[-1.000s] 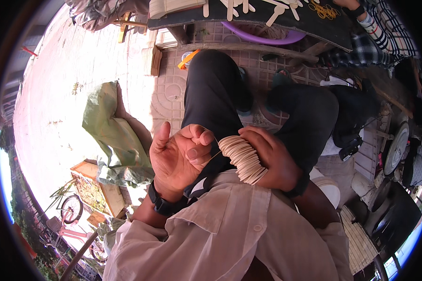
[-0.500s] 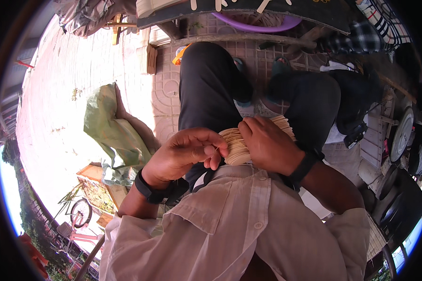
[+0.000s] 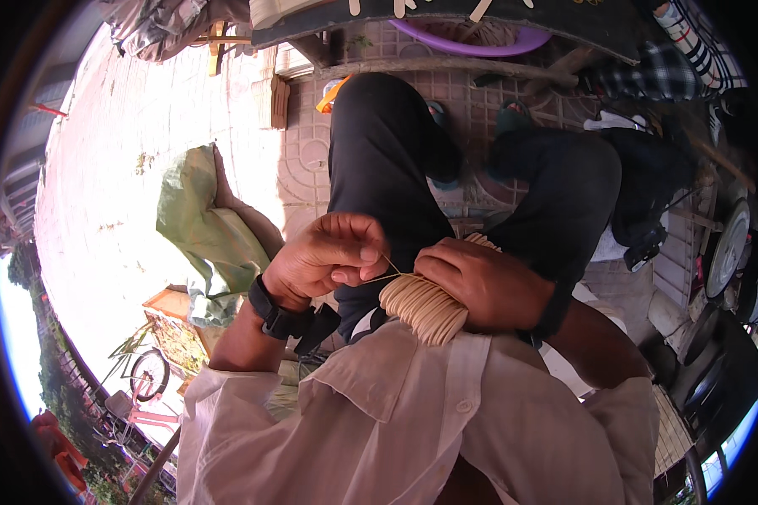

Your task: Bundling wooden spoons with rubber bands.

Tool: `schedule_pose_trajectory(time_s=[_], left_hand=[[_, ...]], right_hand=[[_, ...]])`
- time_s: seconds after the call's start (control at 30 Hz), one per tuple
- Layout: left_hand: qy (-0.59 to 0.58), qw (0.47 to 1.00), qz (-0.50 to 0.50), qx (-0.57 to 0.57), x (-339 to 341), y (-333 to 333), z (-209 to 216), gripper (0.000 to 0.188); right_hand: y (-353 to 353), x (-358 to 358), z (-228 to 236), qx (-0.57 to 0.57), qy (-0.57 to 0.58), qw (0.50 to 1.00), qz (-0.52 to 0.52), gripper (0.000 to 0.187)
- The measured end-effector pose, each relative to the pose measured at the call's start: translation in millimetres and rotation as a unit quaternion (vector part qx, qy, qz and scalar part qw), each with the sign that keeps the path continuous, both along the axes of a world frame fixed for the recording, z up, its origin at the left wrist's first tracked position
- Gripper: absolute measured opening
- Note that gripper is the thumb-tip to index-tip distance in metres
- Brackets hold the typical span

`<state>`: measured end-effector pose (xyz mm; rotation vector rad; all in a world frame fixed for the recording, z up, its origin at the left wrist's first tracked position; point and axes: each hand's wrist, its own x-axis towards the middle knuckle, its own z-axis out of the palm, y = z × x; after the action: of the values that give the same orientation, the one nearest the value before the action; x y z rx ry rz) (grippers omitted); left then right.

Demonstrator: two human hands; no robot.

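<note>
A thick bundle of pale wooden craft sticks [image 3: 425, 309], their rounded ends side by side, lies across my lap against my shirt. My right hand [image 3: 487, 282] wraps over the bundle from the right and hides its middle. To its left, my left hand [image 3: 337, 252] has its fingers pinched on a thin tan elastic band [image 3: 393, 271]. The band is stretched taut between those fingertips and the bundle, near my right hand's fingers. Where it runs around the sticks is hidden under my right hand.
Ahead stands a low dark table [image 3: 446, 35] with several loose sticks on it. A purple basin [image 3: 480, 49] sits beneath its edge. A green sack [image 3: 198, 227] and a printed box [image 3: 177, 324] are on my left. Clutter with a round metal lid [image 3: 727, 248] lies right.
My left hand has drawn away from the bundle, stretching the band out. The bundle has tilted, so its stick ends turn more toward me, and my right hand has shifted left and down.
</note>
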<state>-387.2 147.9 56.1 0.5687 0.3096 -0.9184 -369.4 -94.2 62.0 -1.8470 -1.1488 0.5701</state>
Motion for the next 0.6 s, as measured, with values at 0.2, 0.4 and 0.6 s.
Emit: schedule_pose_trajectory(time_s=[0.2,0.4,0.6], left_hand=[[-0.115,0.976,0.058,-0.174,3.9,-19.8,-9.1,0.015],[-0.267,0.937,0.111,-0.194,-2.1,-51.8,-17.0,0.02],[-0.085,0.94,0.205,-0.261,-11.8,-44.1,-19.2,0.014]], right_hand=[[-18.4,-3.1,2.9,0.173,0.497,0.822,-0.215,0.043],[-14.5,3.8,0.0,0.293,0.647,0.648,-0.276,0.045],[-13.1,4.0,-4.9,0.317,0.634,0.647,-0.28,0.05]])
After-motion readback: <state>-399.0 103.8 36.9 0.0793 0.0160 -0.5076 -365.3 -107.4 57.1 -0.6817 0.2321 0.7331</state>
